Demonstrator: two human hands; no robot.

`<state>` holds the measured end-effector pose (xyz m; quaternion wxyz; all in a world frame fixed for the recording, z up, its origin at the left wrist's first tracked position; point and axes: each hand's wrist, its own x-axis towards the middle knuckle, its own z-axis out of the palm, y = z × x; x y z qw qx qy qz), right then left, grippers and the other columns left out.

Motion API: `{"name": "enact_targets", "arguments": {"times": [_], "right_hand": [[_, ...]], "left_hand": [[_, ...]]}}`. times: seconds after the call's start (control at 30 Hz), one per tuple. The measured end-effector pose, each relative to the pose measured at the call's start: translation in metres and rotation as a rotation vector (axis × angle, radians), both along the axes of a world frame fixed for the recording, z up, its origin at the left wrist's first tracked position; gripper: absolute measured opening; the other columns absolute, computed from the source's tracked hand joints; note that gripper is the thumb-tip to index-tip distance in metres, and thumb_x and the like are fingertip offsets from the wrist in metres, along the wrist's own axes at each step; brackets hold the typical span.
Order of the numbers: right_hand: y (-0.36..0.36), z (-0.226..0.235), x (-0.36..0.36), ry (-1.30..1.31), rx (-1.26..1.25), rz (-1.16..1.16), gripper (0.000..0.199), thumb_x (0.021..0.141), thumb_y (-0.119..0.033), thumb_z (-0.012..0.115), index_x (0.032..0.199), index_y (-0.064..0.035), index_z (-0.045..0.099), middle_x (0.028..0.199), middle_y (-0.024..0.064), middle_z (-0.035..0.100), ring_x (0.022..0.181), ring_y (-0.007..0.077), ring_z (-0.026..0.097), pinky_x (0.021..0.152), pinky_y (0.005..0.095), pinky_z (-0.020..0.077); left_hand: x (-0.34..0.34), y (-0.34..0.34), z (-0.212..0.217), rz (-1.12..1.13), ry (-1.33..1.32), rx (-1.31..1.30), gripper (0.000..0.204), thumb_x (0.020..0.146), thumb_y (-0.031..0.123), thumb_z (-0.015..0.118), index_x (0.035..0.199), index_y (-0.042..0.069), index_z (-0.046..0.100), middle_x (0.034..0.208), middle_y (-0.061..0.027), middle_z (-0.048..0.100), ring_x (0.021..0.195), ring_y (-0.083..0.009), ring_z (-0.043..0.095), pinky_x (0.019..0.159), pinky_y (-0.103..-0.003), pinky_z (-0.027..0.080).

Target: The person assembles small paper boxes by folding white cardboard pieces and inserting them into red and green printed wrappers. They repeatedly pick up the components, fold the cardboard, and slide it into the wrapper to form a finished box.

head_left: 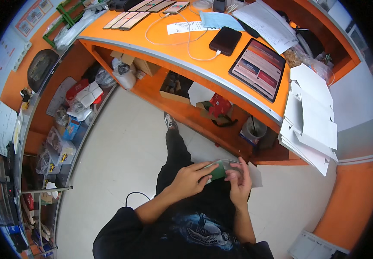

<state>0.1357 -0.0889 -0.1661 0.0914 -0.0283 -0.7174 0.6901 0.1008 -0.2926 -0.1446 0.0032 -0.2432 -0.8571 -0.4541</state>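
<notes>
- While the person stands on the pale floor (121, 164) beside an orange counter (204, 47), both hands meet in front of the body over a small green card-like piece (217, 171) that sits partly inside a clear, greyish sleeve (238, 169).
- The left hand (189, 179) has its fingers curled closed, pinching the left edge of the green piece between thumb and fingertips.
- The right hand (239, 183) is likewise closed on the sleeve, with the thumb in front and the fingers bent over its upper edge.
- The green piece is held at about waist height, well below the counter top and apart from everything on it.
- On the counter lie a dark tablet (259, 68) with a red and white screen, a black phone (225, 40) on a white cable (182, 42), and a row of other phones (126, 20) near the far edge.
- A stack of flat white cartons (312, 121) rests at the right end of the counter.
- Shelves (65, 129) at the left hold bags and small boxes.
</notes>
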Motion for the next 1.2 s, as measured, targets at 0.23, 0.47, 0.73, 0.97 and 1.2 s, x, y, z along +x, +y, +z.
{"name": "enact_targets", "arguments": {"times": [0.23, 0.47, 0.73, 0.97, 1.2], "right_hand": [[-0.003, 0.000, -0.019, 0.372, 0.551, 0.089, 0.010, 0.085, -0.001, 0.071, 0.094, 0.0040, 0.072, 0.089, 0.0141, 0.072, 0.080, 0.0222, 0.071, 0.075, 0.0308, 0.0565], [-0.008, 0.001, -0.012, 0.105, 0.215, 0.138, 0.013, 0.084, 0.005, 0.072, 0.097, 0.0043, 0.072, 0.088, 0.0130, 0.072, 0.071, 0.0181, 0.070, 0.066, 0.0286, 0.0553], [-0.033, -0.015, 0.020, 0.012, 0.119, 0.226, 0.028, 0.089, -0.002, 0.069, 0.116, -0.0093, 0.070, 0.109, 0.0083, 0.070, 0.088, 0.0172, 0.068, 0.073, 0.0301, 0.0557], [-0.033, -0.017, 0.003, 0.286, 0.366, 0.281, 0.035, 0.102, -0.025, 0.053, 0.133, -0.0101, 0.061, 0.135, 0.0104, 0.058, 0.114, 0.0256, 0.060, 0.090, 0.0371, 0.0522], [-0.023, 0.000, -0.011, -0.007, -0.075, 0.485, 0.071, 0.105, -0.054, 0.030, 0.145, 0.0026, 0.044, 0.139, 0.0198, 0.049, 0.119, 0.0282, 0.056, 0.087, 0.0364, 0.0520]], "left_hand": [[-0.009, -0.016, 0.006, 0.023, 0.168, -0.039, 0.040, 0.085, 0.008, 0.069, 0.124, 0.004, 0.065, 0.116, -0.0178, 0.065, 0.096, -0.0341, 0.068, 0.082, -0.040, 0.057], [-0.003, -0.012, 0.011, 0.060, 0.209, -0.003, 0.037, 0.084, 0.003, 0.068, 0.121, -0.001, 0.065, 0.119, -0.0215, 0.064, 0.097, -0.0356, 0.068, 0.081, -0.039, 0.056], [0.022, -0.004, -0.004, 0.157, 0.172, 0.099, 0.035, 0.086, -0.001, 0.066, 0.121, -0.006, 0.065, 0.122, -0.0264, 0.063, 0.099, -0.0387, 0.069, 0.086, -0.039, 0.056], [0.020, 0.002, 0.007, 0.157, 0.114, 0.241, 0.049, 0.083, 0.008, 0.075, 0.128, -0.006, 0.059, 0.124, -0.0268, 0.062, 0.108, -0.0376, 0.066, 0.094, -0.040, 0.052], [-0.009, -0.006, -0.084, 0.598, -0.519, 0.727, 0.033, 0.102, 0.016, 0.056, 0.126, -0.006, 0.060, 0.115, -0.0107, 0.067, 0.105, -0.0165, 0.062, 0.092, -0.029, 0.049]]}}
